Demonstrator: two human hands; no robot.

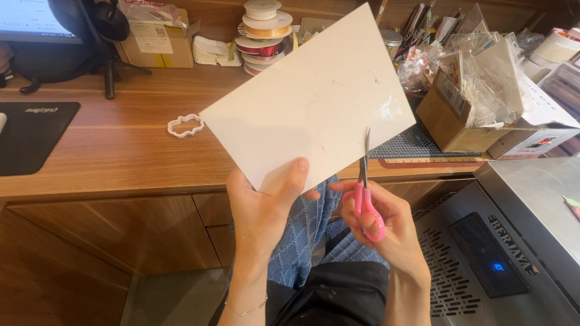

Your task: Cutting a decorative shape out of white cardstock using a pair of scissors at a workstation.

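While the left hand (263, 208) pinched the white card (311, 99) by its near corner, the right hand's (377, 220) fingers (338, 186) gripped pink scissors (366, 193), whose blades pointed up into the card's near edge just right of that pinch.

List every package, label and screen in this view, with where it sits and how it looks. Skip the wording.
Computer screen: top left corner, pale and lit, dark frame.
Cardboard box: back of desk, brown, open, white label on front.
Second cardboard box: right of the white card, brown, stuffed with clear wrappers.
Small display: steel counter lower right, blue glow.
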